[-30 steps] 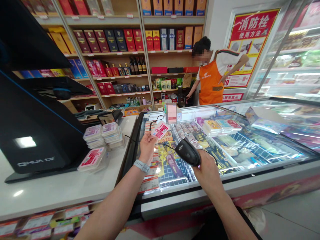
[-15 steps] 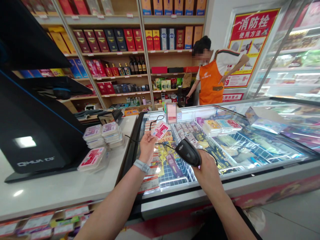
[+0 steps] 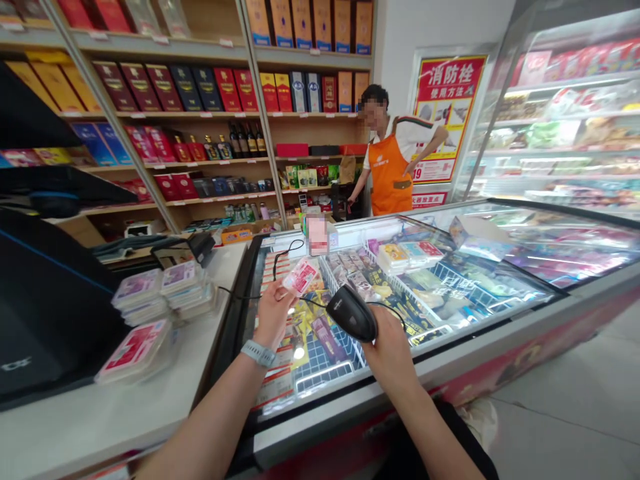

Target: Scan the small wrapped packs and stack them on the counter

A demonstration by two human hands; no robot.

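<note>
My left hand [image 3: 273,312], with a watch on its wrist, grips a small clear plastic tub with a red-and-white label [image 3: 301,277] above the glass-topped freezer [image 3: 305,407]. A black barcode scanner [image 3: 350,313] is held in my right hand [image 3: 391,343], its front end pointing toward the tub. The scanner's black cable runs behind my left hand to the counter. Stacked tubs with purple labels [image 3: 183,275] stand on the white counter [image 3: 200,340] to the left. In front of them lies a red-labelled tub [image 3: 135,350].
A black checkout machine [image 3: 45,300] takes up the left side. Several tubs [image 3: 407,257] and an opened carton [image 3: 477,237] sit on the freezer top. Behind it stands a person in an orange apron [image 3: 393,170], near shelves of boxed bottles [image 3: 190,87].
My view has turned to the right, so the scene sits farther left. The person in the apron has lifted their head. Both hands keep their hold on the tub and scanner.
</note>
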